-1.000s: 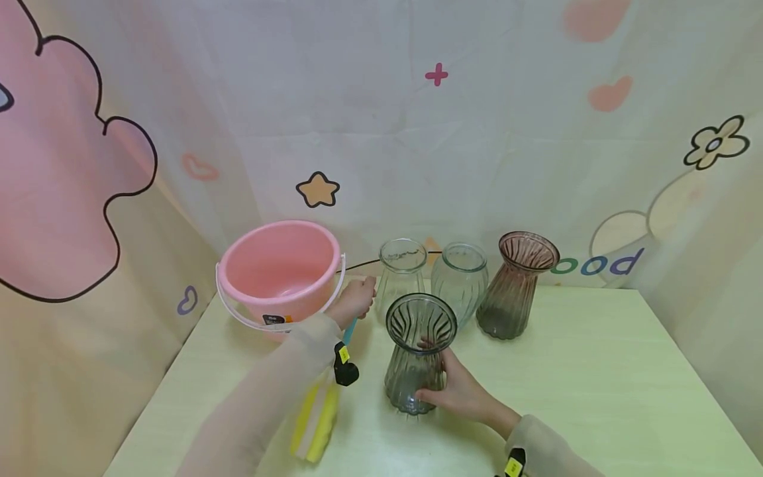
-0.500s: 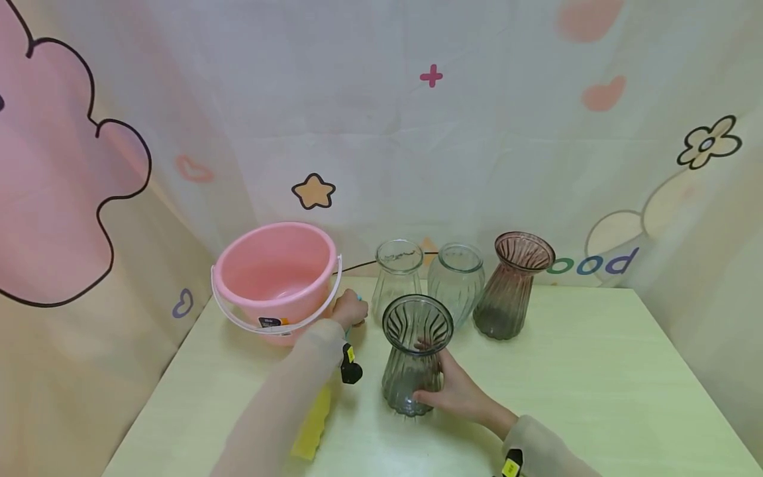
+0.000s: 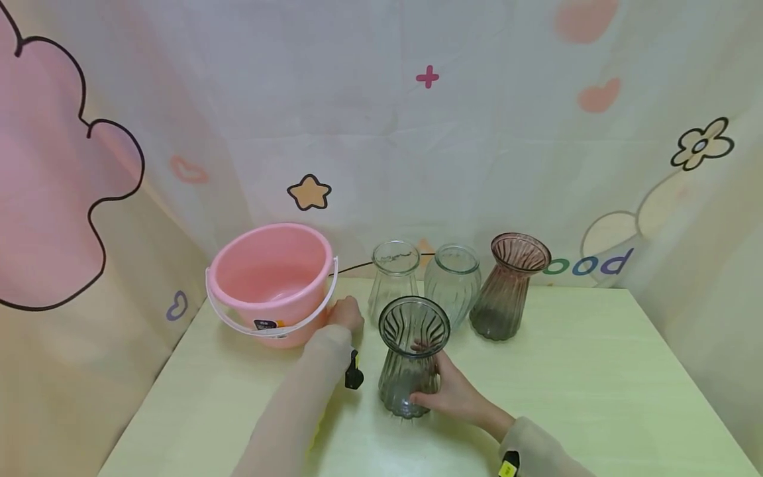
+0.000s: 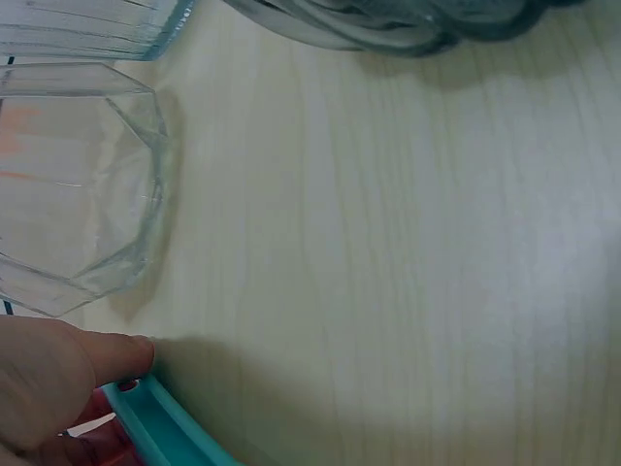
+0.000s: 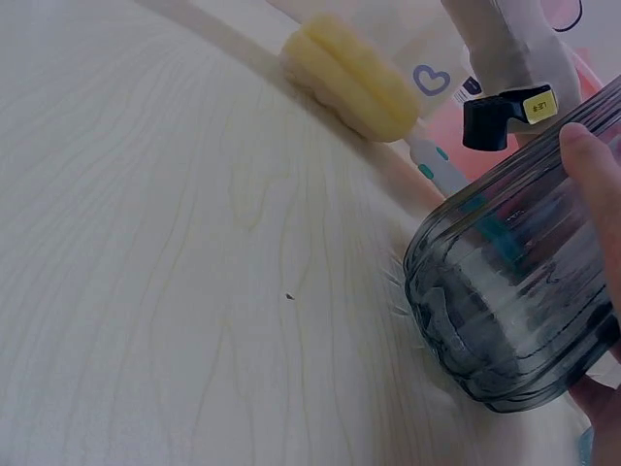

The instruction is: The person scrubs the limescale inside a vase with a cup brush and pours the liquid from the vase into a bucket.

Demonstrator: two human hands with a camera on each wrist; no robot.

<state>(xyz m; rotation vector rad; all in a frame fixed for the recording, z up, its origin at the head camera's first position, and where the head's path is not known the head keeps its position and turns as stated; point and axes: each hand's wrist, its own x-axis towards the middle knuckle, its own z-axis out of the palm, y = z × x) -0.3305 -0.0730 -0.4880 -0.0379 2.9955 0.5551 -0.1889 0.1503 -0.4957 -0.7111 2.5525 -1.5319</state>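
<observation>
My right hand (image 3: pixel 456 394) grips a grey ribbed glass vase (image 3: pixel 401 381) low on its side. The vase stands upright at the table's middle, its flared mouth up. Close to the pink bucket, my left hand (image 3: pixel 346 314) holds a sponge bottle brush by the end of its teal handle (image 4: pixel 173 427). In the right wrist view the brush's yellow sponge head (image 5: pixel 349 80) points away from the vase, low over the table. From the head, my left forearm covers most of the brush.
A pink bucket (image 3: pixel 310 326) with a white bail handle stands at the left. Behind the grey vase are two clear glass vases (image 3: pixel 381 298) (image 3: pixel 453 291) and a reddish-grey one (image 3: pixel 503 301). A printed curtain (image 3: pixel 369 165) hangs behind the table (image 3: pixel 572 384).
My left forearm has swung right and the left hand sits slightly lower, so the arm now hides nearly all of the brush. My right hand and the grey vase stay put.
</observation>
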